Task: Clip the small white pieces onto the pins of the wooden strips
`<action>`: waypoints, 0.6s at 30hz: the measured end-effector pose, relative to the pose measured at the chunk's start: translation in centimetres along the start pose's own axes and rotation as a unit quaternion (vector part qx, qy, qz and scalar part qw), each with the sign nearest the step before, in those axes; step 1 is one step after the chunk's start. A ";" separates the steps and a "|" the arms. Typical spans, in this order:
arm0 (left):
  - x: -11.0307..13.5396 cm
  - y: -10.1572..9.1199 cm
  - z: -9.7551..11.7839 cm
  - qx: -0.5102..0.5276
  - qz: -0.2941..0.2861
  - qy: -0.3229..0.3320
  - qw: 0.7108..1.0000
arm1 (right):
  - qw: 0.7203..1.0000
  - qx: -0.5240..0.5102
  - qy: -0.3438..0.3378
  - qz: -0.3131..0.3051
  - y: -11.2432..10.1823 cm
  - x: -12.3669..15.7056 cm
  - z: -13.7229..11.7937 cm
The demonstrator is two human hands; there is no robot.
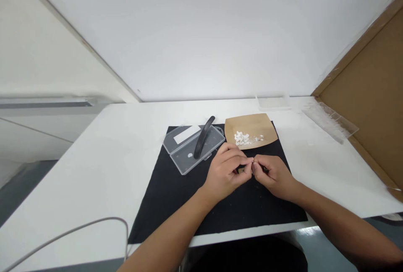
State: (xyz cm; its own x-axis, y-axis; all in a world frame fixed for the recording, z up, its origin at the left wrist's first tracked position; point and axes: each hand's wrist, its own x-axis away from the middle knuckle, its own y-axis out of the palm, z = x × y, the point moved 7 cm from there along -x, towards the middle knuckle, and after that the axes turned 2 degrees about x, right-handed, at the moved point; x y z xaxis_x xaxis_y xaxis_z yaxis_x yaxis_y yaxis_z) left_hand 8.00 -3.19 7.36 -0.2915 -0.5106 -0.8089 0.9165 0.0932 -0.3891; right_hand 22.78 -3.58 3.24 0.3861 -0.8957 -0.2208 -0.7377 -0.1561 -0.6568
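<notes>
Meeting just right of centre in the lower half of the frame, 2 bare hands work fingertip to fingertip above a black mat (pixel 157 213). The left hand (pixel 224 170) and right hand (pixel 278 176) each have thumb and index finger closed in a pinch. They appear to grip a tiny item at the point where they touch; the fingertips hide it, so its shape and material cannot be told. Judging by how little room it takes, it is likely very light, easily dropped, and best held by its edges with the tips of the fingers. A small brownish patch (pixel 241 171) shows below the left fingers, too covered to identify.

Behind the hands sits 1 brown paper tray (pixel 252 123), probably light and bendable, best lifted by its opposite walls. It holds a scatter of white pieces (pixel 242 138), too many and too small to count; they look thin, light and perhaps brittle.

Left of the hands lies 1 open clear plastic case (pixel 179 158), likely stiff and slick, with 1 white label (pixel 187 134) on its lid. Inside are 1 round white piece (pixel 190 155) and 1 black curved bar (pixel 203 139), propped at a slant, which looks rigid and easiest to take mid-length.

On the white counter (pixel 94 158), 2 clear containers stand toward the right: 1 shallow tray (pixel 273 103) at the back, 1 filled bin (pixel 346 127) nearer the right edge. In the lower left runs 1 grey cable (pixel 78 224).
</notes>
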 end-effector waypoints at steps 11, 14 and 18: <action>0.0 0.0 0.1 0.000 0.000 0.013 1.000 | 1.000 -0.002 0.016 -0.009 0.2 0.2 0.2; 0.1 0.0 0.1 0.002 -0.005 0.019 1.000 | 1.000 -0.008 0.015 -0.013 0.2 0.2 0.1; 0.0 0.0 0.1 0.003 -0.013 0.027 1.000 | 0.999 -0.022 0.026 -0.014 0.2 0.2 0.3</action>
State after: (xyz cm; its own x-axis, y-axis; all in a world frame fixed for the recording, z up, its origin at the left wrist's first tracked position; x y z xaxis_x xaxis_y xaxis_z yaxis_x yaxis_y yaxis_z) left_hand 8.01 -3.29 7.38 -0.3305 -0.4657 -0.8209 0.9094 0.0756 -0.4090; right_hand 22.90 -3.66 2.86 0.3784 -0.9108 -0.1651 -0.7510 -0.1978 -0.6300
